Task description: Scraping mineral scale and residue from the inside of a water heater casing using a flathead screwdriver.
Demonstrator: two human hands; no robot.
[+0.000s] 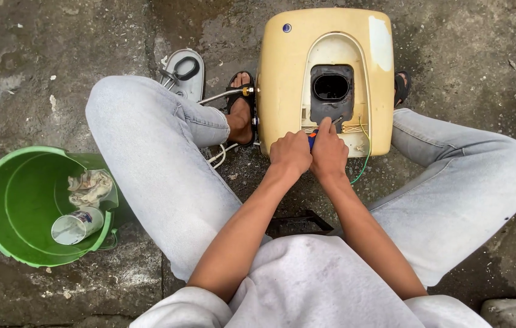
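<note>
Yellow appliance casing [282,79], one, under two hands: left hand [290,155], right hand [329,152].

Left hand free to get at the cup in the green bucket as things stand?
Probably not right away. The left hand is closed with the right hand around a blue-handled tool at the yellow casing. The cup lies in the bucket beyond the raised left knee.
</note>
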